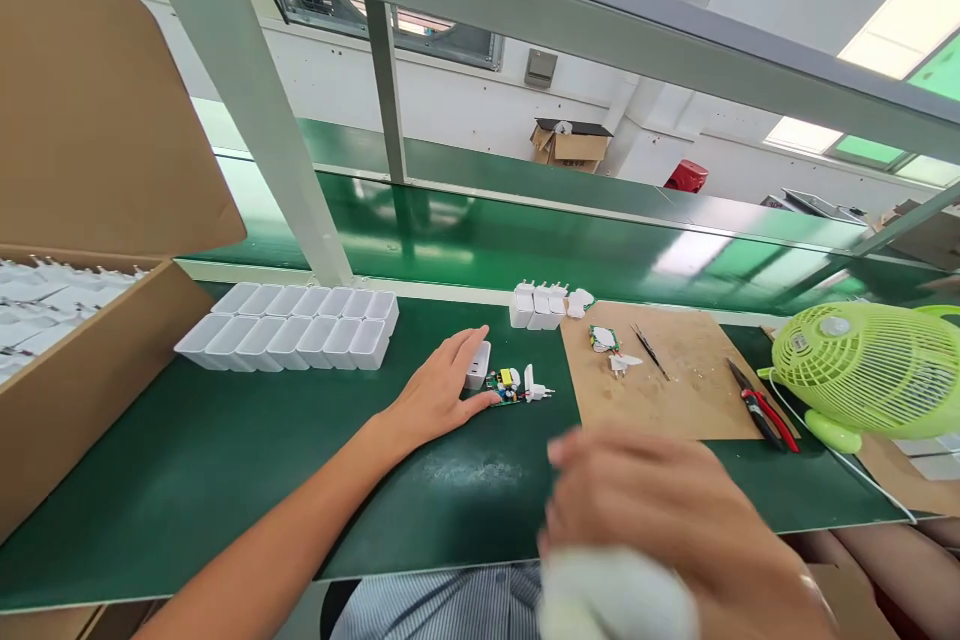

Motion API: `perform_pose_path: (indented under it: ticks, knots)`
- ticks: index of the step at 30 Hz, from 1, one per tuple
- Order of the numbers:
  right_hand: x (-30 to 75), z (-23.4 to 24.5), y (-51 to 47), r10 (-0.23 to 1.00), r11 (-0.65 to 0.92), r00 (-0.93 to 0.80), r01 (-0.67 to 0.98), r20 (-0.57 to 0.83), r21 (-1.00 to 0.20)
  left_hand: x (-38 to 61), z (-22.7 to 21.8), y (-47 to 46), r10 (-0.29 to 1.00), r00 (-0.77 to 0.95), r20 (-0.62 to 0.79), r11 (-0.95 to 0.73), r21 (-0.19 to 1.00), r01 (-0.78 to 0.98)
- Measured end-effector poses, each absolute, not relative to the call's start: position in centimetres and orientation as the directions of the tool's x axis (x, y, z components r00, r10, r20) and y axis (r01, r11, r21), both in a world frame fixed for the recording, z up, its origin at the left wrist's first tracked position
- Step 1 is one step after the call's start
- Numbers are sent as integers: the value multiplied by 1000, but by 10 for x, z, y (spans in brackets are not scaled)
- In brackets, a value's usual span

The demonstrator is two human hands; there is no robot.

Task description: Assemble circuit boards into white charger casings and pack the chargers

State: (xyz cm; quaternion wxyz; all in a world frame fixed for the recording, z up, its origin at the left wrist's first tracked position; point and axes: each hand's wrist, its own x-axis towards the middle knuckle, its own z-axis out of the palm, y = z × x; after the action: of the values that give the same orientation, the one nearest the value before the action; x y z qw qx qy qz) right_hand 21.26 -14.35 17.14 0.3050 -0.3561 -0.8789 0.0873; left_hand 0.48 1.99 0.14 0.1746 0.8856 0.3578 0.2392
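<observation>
Left hand palm-down, loosely open, against case and board, right hand raised, curled, blurred, hold unclear

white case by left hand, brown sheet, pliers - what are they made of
White case: probably plastic, smooth and moulded-looking. Brown sheet: likely cardboard or paper, matt and tan. Pliers: dark, slim head apparently metal; smooth red handles probably plastic or rubber.

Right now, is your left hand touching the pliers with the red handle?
No, the left hand is by the circuit board, while the pliers lie farther right, near the green fan.
</observation>
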Motion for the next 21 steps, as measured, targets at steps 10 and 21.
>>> perform_pose_path:
  ticks: [10, 21]
  knots:
    - [259, 33, -20, 864, 421, -495, 807, -87, -414, -8, 19, 25, 773, 635, -5, -521, 566, 639]
    - [277, 18, -28, 930, 320, -355, 660, 94, -679, -15, 14, 28, 784, 619, -43, -478, 595, 646]
